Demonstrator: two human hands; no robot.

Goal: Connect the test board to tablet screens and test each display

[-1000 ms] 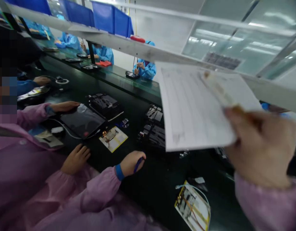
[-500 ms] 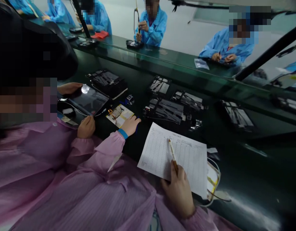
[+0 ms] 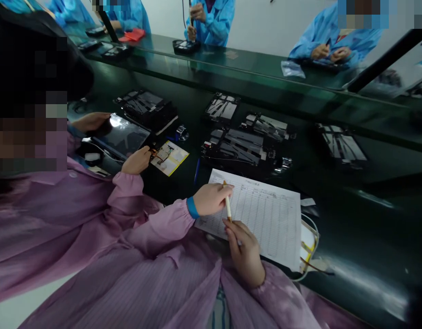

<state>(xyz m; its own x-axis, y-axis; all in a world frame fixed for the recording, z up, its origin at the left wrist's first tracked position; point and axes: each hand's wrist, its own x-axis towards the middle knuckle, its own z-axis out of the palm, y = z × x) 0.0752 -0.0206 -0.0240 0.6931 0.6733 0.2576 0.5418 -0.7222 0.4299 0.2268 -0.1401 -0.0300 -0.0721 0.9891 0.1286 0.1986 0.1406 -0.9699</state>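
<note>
My right hand (image 3: pixel 244 254) grips the pen (image 3: pixel 227 206) low, I think so my neighbour's hand (image 3: pixel 211 198) can pinch it too. The paper (image 3: pixel 269 219) lies flat underneath. I can't see my left hand.

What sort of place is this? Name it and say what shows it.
Probably an electronics assembly line: a long dark bench, black trays of parts on it, and gowned workers in blue seated along the far side.

A co-worker's hand (image 3: pixel 211 199) blocks the form (image 3: pixel 262 219) leftward; bare belt (image 3: pixel 361 201) lies open rightward.
</note>
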